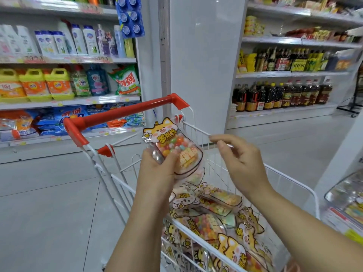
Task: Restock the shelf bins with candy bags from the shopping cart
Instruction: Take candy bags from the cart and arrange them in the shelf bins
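A clear candy bag (172, 144) with a yellow cartoon cat top and coloured sweets inside is held upright above the cart. My left hand (157, 169) grips it from the left and below, fingers curled round its lower part. My right hand (237, 160) hovers just right of the bag with loosely bent fingers, holding nothing. The white wire shopping cart (198, 132) with a red handle (121, 112) stands below, and several more candy bags (218, 218) lie piled in its basket.
A shelf bin (345, 195) with wrapped goods shows at the right edge. Detergent and shampoo shelves (66, 61) fill the left. Sauce and oil bottles line shelves (284, 75) at the right rear. A white pillar (204, 55) stands behind the cart. Grey tiled floor lies left of it.
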Demonstrator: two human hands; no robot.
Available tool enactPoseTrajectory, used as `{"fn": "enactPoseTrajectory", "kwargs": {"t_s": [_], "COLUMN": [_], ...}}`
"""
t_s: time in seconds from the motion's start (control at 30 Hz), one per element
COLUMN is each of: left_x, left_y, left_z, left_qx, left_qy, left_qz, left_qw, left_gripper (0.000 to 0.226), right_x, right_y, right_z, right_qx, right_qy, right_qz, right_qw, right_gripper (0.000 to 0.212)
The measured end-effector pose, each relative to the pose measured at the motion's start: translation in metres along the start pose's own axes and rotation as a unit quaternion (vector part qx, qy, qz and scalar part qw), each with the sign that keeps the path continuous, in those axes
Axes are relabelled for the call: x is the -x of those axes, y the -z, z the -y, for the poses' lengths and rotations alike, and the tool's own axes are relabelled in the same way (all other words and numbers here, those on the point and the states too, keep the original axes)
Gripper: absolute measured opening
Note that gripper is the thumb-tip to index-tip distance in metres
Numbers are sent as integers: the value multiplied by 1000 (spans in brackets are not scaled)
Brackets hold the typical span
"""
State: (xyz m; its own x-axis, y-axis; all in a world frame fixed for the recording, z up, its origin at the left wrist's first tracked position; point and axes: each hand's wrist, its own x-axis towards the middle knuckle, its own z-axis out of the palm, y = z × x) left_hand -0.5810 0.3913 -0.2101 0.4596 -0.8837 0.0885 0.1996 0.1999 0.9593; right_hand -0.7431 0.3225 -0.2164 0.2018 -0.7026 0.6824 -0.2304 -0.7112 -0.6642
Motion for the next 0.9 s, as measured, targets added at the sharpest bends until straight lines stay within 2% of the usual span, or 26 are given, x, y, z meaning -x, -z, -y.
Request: {"fn": "enactPoseTrajectory", "kwargs": {"t_s": [0.03,0.07,0.1,0.17,0.2,0.23,0.3,0.47,0.57,0.63,0.7,0.8,0.9], "left_x": [-1,-2,-3,-2,-1,-1,0,2,2,2,2,1,8], "left_y": [0,1,1,1,0,-1,-1,-2,-2,-2,-2,-2,-8], "left_z": [2,3,4,4,4,3,4,5,6,6,5,8,10], "left_qx": [-6,-10,-12,-17,-18,-18,-19,-40,-43,-47,-59,-111,-186], "left_qy": [-4,-4,-2,-2,-3,-6,-15,-22,-31,-37,-42,-59,-75], "left_qz": [-16,-28,-33,-34,-35,-36,-37,-37,-36,-37,-37,-28,18], "left_qw": [1000,1000,999,999,999,999,999,998,998,998,997,992,980], "left_gripper": [25,24,24,25,27,29,31,36,38,42,45,42,40], "right_x": [-5,-8,-7,2,8,12,15,14,8,1,-5,-7,7], "right_y": [3,5,5,4,4,4,5,1,5,14,27,45,53], "right_z": [-11,-25,-40,-72,-85,-93,-103,-105,-104,-98,-84,-46,-4], "right_qx": [37,98,173,286,316,333,350,388,443,464,403,209,82], "right_qy": [-56,-111,-154,-219,-245,-266,-283,-254,-224,-228,-252,-270,-228], "right_qz": [14,80,187,409,479,516,523,488,401,328,246,103,1], "right_qw": [998,986,955,839,781,743,724,739,770,791,845,934,970], "right_gripper": [16,17,24,59,76,86,90,53,25,17,21,22,31]}}
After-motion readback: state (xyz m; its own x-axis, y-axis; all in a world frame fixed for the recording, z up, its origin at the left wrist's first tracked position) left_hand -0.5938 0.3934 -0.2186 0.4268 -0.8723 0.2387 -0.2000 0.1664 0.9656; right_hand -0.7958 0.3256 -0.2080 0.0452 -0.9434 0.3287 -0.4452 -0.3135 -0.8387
